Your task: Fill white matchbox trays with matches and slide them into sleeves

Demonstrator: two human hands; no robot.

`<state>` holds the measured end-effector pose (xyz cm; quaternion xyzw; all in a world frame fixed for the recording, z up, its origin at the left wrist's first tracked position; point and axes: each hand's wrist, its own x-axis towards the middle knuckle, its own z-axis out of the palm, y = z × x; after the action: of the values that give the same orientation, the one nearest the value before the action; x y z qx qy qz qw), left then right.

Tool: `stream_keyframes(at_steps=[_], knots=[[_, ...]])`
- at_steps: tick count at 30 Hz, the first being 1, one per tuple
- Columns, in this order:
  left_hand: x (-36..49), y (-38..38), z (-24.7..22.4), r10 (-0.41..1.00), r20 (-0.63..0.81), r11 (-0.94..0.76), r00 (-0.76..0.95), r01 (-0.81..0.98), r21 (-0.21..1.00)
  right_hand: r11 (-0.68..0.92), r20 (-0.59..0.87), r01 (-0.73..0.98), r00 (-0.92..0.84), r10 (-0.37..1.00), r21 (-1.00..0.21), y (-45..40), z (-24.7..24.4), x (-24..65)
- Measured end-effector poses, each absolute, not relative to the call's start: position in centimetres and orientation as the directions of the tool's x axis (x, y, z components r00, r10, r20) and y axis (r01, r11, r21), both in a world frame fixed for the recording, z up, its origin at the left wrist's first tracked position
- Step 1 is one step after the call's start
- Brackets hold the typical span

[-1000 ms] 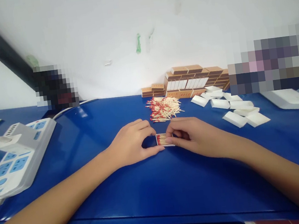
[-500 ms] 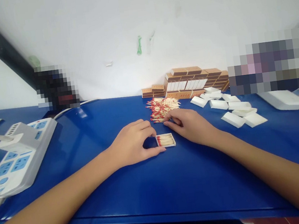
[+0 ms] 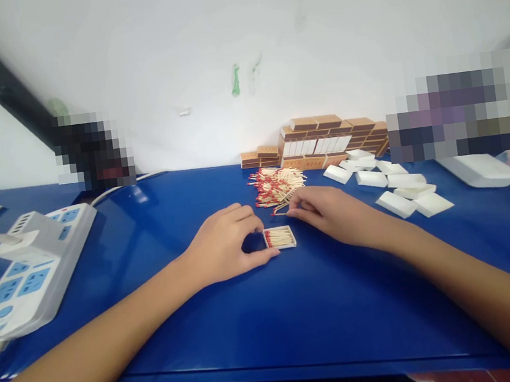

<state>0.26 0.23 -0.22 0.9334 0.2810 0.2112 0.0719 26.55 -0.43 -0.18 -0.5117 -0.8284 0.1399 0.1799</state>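
A small white matchbox tray (image 3: 288, 246) lies on the blue table, with red-headed matches (image 3: 280, 237) side by side in it. My left hand (image 3: 228, 244) grips the tray's left end between thumb and fingers. Behind the tray is a loose pile of matches (image 3: 277, 183). At the pile's near right edge, my right hand (image 3: 327, 214) pinches the pale end of a match (image 3: 280, 214), whose red head points left.
Brown matchboxes (image 3: 316, 123) are stacked against the wall. Several white empty trays (image 3: 372, 178) lie scattered at the right, near a larger white object (image 3: 480, 171). A white power strip (image 3: 56, 280) with cables sits at the left.
My right hand has drawn back slightly from the pile towards the right and nearer to me, and a match now shows in its fingertips. My left hand stays at the tray.
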Motion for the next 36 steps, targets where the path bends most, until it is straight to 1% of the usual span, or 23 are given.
stream_keyframes(at_steps=[5, 9, 12, 15, 18, 21, 24, 30, 33, 36], knots=[[0.3, 0.3, -0.2, 0.562, 0.371, -0.827, 0.739, 0.508, 0.24, 0.454, 0.101, 0.756, -0.466, 0.879, -0.471, -2.1, 1.7, 26.4], [0.3, 0.3, -0.2, 0.572, 0.363, -0.82, 0.736, 0.508, 0.263, 0.484, 0.036, 0.727, -0.537, 0.843, -0.488, -3.0, 1.9, 25.5], [0.3, 0.2, -0.2, 0.569, 0.354, -0.822, 0.742, 0.501, 0.27, 0.489, 0.021, 0.714, -0.555, 0.832, -0.502, -3.2, 1.8, 25.3], [0.3, 0.2, -0.2, 0.558, 0.354, -0.829, 0.75, 0.493, 0.262, 0.476, 0.063, 0.714, -0.522, 0.85, -0.514, -2.9, 1.4, 25.5], [0.4, 0.2, -0.2, 0.547, 0.357, -0.837, 0.757, 0.481, 0.261, 0.48, 0.169, 0.737, -0.459, 0.872, -0.476, -2.2, 0.6, 25.6], [0.4, 0.2, -0.2, 0.545, 0.346, -0.837, 0.764, 0.473, 0.274, 0.539, 0.25, 0.727, -0.478, 0.842, -0.424, -1.3, -0.6, 25.7], [0.3, 0.2, -0.2, 0.538, 0.342, -0.841, 0.77, 0.464, 0.278, 0.574, 0.259, 0.72, -0.513, 0.818, -0.39, -0.5, -1.5, 25.8], [0.4, 0.1, -0.2, 0.533, 0.333, -0.845, 0.778, 0.464, 0.266, 0.573, 0.26, 0.722, -0.51, 0.82, -0.388, 0.3, -2.0, 26.2], [0.4, 0.1, -0.2, 0.531, 0.338, -0.846, 0.778, 0.462, 0.265, 0.556, 0.25, 0.73, -0.497, 0.831, -0.399, 0.1, -1.6, 26.2], [0.3, 0.2, -0.2, 0.54, 0.338, -0.84, 0.77, 0.473, 0.265, 0.543, 0.259, 0.715, -0.478, 0.839, -0.44, -0.8, -0.5, 25.8]])
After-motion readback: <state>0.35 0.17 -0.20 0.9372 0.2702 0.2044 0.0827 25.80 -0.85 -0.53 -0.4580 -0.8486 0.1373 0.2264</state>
